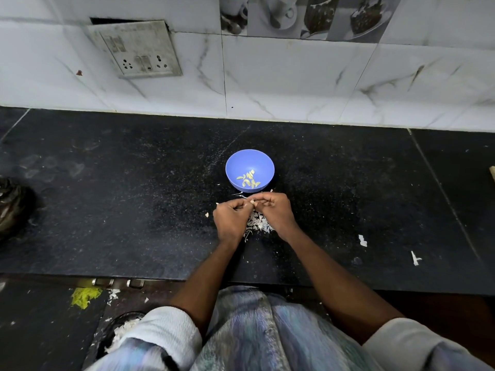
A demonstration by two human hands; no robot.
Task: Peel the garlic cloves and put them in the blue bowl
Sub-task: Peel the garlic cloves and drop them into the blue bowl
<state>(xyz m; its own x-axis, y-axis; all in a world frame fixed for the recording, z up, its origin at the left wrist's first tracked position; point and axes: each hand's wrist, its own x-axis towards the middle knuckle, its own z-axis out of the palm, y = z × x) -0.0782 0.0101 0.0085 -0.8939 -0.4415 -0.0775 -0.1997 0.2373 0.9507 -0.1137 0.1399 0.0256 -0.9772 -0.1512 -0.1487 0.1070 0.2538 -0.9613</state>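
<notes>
Step in hand, as judged: peeling, mid-clove. Left hand [232, 218] and right hand [276, 210] meet knuckle to knuckle just at 6 o'clock of the small round blue plastic bowl [261, 162], fingers of both curled in tight; between their tips a small pale garlic clove [252, 201] is pinched. Which hand carries it and which picks at the skin cannot be told; the clove is mostly hidden. The bowl stands on the black speckled stone table [134, 196], smooth-walled and matte, holding a small cluster of peeled cloves [248, 180], yellowish, crescent-shaped, lying at the bottom toward its 6 o'clock side. Under and between the wrists lies a heap of white papery garlic skins [257, 224], thin, flaky, curled; stray flakes are scattered at 4 o'clock on the table. No stock of unpeeled cloves is visible, so how much remains is unknown. Next move, as judged: strip the last skin, then a short reach toward 12 o'clock and release over the rim; the clove is small and likely slick once bare, so a firm fingertip pinch is called for.
</notes>
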